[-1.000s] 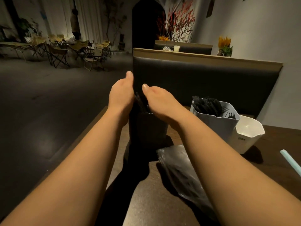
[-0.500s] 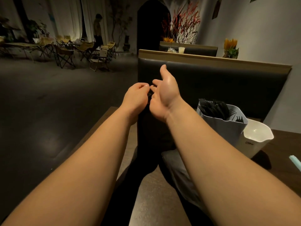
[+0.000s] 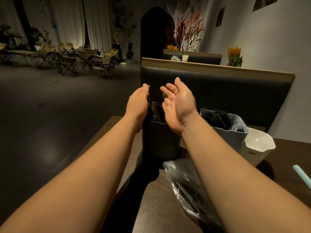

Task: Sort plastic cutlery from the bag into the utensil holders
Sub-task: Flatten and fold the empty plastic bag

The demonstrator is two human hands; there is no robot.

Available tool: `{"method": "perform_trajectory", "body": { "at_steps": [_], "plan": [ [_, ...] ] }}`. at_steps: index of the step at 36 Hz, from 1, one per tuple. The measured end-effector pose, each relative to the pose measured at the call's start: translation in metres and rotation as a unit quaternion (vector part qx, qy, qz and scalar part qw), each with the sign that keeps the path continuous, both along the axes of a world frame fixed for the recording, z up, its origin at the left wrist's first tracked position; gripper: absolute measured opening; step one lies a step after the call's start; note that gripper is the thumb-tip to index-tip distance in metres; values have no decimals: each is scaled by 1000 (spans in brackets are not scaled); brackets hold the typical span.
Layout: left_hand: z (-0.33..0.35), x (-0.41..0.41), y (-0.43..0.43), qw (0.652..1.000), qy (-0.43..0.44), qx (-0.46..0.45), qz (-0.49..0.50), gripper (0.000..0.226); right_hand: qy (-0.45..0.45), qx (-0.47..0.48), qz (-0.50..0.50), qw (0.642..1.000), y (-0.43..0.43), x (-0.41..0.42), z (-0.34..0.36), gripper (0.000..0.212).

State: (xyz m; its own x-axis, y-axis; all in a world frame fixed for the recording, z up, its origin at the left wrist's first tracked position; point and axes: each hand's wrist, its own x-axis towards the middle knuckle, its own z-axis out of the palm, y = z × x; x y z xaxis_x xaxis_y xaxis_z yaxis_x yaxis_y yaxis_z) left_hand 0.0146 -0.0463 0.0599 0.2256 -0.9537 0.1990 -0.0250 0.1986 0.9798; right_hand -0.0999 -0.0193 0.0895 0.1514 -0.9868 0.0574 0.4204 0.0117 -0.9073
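The black holder (image 3: 159, 142) contains black cutlery (image 3: 155, 110), flanked by the left hand (image 3: 138, 103) and right hand (image 3: 180, 105), both relaxed and grasping nothing; to its right stand a grey holder (image 3: 230, 138), likewise stocked, and a white holder (image 3: 259, 148). The plastic bag (image 3: 185, 182) lies before it on the dark table (image 3: 151, 209), with a booth back (image 3: 227, 91) behind.

We find only one piece of lettering: a short line of small dark print (image 3: 252, 153) low on the wall of the white utensil holder (image 3: 264, 148), at the right of the counter (image 3: 156, 207). It is too blurred for us to read.
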Motion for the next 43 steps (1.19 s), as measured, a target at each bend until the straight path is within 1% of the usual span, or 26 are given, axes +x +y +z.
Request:
{"method": "perform_trajectory", "body": {
  "at_steps": [2, 4, 6, 9, 12, 15, 16, 18, 20, 23, 24, 26, 27, 28, 29, 31, 32, 33, 35, 36, 37, 38, 39, 40, 41, 43],
  "plan": [
    [4, 1, 7, 999, 35, -18, 24, 32, 15, -24, -10, 1000, 6, -13, 4, 44],
    [9, -1, 19, 996, 35, -52, 57, 28, 43, -44, -10, 998, 19, -28, 7, 34],
    [8, -5, 34, 989, -5, -106, 104, 23, 91, -68, 2, 994, 32, -50, 5, 28],
    [-4, -16, 61, 964, -84, -192, 165, 13, 146, -94, -2, 985, 52, -86, -6, 24],
    [-22, -39, 94, 963, -131, -224, 76, 11, 199, -93, -37, 975, 73, -116, -24, 21],
    [-47, -63, 119, 965, -200, -162, -57, 8, 269, -93, -68, 956, 93, -140, -45, 19],
    [-56, -70, 125, 960, -226, -137, -92, 7, 301, -99, -79, 945, 98, -147, -52, 19],
    [-75, -78, 134, 945, -281, -115, -119, 8, 377, -117, -103, 913, 110, -162, -65, 18],
    [-91, -80, 141, 919, -352, -132, -121, 17, 460, -138, -128, 868, 119, -175, -78, 16],
    [-104, -78, 149, 864, -457, -192, -91, 26, 568, -149, -147, 796, 130, -189, -102, 11],
    [-102, -77, 151, 862, -459, -207, -61, 23, 590, -154, -151, 778, 133, -192, -110, 11],
    [-98, -74, 155, 881, -419, -219, 0, 12, 617, -150, -161, 756, 134, -199, -124, 15],
    [-98, -72, 157, 889, -401, -219, 6, 10, 622, -135, -165, 754, 134, -203, -128, 18],
    [-99, -72, 158, 891, -400, -216, -11, 12, 609, -110, -169, 767, 133, -206, -132, 21],
    [-103, -73, 159, 882, -418, -212, -49, 16, 573, -73, -177, 797, 131, -208, -132, 23],
    [-113, -81, 162, 848, -471, -190, -150, 26, 459, 1, -206, 864, 128, -208, -132, 20],
    [-118, -86, 163, 838, -481, -170, -193, 31, 414, 27, -217, 884, 127, -207, -132, 20],
    [-119, -92, 165, 840, -476, -137, -223, 35, 387, 51, -218, 894, 128, -206, -132, 20],
    [-118, -101, 168, 868, -415, -51, -269, 45, 374, 91, -193, 903, 131, -201, -133, 14],
    [-116, -104, 170, 890, -349, -12, -294, 52, 387, 98, -182, 899, 133, -199, -134, 19],
    [-114, -105, 172, 913, -249, 25, -321, 60, 402, 95, -176, 894, 134, -199, -135, 28],
    [-113, -107, 173, 927, -149, 57, -340, 64, 421, 87, -173, 886, 134, -199, -135, 36],
    [-112, -108, 175, 933, -81, 82, -342, 62, 439, 84, -163, 880, 134, -200, -135, 44],
    [-112, -109, 175, 939, -58, 88, -328, 54, 462, 89, -142, 871, 134, -199, -135, 51],
    [-114, -110, 175, 949, -65, 79, -297, 43, 488, 95, -122, 859, 135, -199, -134, 54],
    [-117, -112, 172, 969, -112, 47, -214, 16, 543, 99, -108, 827, 133, -199, -137, 43]
  ]
}}
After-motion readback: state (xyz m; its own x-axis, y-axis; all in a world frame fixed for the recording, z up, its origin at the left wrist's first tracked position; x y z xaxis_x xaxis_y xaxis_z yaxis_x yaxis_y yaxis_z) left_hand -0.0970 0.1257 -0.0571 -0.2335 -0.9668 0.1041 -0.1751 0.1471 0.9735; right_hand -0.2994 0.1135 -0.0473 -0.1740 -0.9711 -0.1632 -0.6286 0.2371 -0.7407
